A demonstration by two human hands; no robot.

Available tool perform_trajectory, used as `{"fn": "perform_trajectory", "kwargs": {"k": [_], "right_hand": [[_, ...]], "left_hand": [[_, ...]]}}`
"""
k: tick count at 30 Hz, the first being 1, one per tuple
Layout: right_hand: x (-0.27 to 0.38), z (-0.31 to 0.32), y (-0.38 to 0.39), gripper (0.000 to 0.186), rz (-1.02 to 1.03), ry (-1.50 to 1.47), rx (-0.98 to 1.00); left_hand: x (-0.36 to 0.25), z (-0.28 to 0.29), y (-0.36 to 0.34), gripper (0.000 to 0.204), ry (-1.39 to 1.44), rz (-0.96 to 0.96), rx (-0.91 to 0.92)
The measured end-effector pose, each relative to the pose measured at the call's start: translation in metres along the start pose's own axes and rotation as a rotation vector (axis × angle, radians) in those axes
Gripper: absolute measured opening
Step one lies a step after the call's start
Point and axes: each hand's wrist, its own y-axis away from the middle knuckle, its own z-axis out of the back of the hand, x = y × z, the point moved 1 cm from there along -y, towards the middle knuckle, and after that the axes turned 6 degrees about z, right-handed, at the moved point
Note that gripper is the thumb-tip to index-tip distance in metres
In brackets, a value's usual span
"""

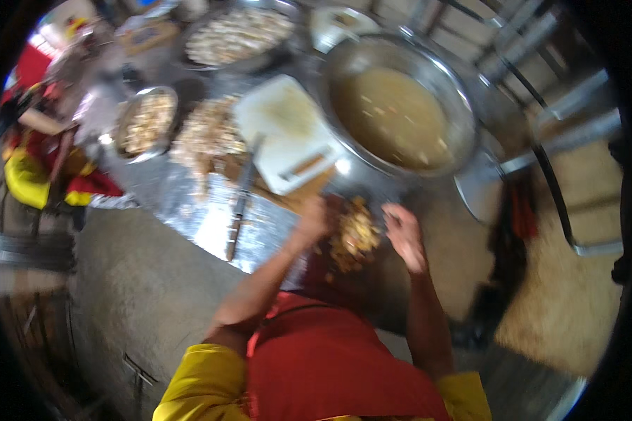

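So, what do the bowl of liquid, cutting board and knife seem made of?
Bowl: shiny metal, from bright reflections. Cutting board: probably smooth plastic, from its white, rounded outline. Knife: probably metal blade, grey sheen; brown handle perhaps wood, finish blurred.

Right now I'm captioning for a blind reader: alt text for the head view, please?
A left hand and a right hand flank yellowish food pieces. Nearby are a knife and white board on a metal table, and a large metal bowl of cloudy brown liquid.
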Motion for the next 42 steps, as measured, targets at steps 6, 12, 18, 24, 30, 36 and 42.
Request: {"fn": "perform_trajectory", "kwargs": {"k": [6, 12, 18, 24, 30, 36, 42], "right_hand": [[0.130, 0.022, 0.030, 0.025, -0.001, -0.207, -0.050], [0.047, 0.001, 0.029, 0.038, 0.097, 0.198, 0.204], [0.070, 0.013, 0.035, 0.066, -0.383, -0.671, 0.022], [0.078, 0.017, 0.042, 0.097, -0.400, -1.065, 0.112], [0.082, 0.000, 0.048, 0.097, -0.412, -1.152, 0.176], [0.090, -0.004, 0.048, 0.090, -0.442, -1.279, 0.403], [0.087, 0.004, 0.049, 0.045, -0.255, -0.252, 0.015]], "left_hand": [[-0.039, 0.052, 0.018, 0.040, 0.764, 0.647, 0.061], [-0.035, 0.037, 0.048, 0.035, 0.877, 0.771, 0.111], [-0.043, 0.022, 0.060, 0.034, 1.104, 0.901, 0.224], [-0.097, 0.024, 0.037, 0.042, 1.290, 0.937, 0.313], [-0.128, -0.001, 0.029, 0.044, 0.510, 0.292, 0.188], [-0.107, -0.033, 0.015, 0.021, 0.519, 0.213, -0.005], [-0.039, -0.002, 0.028, 0.018, 1.082, 0.890, -0.002]]}}
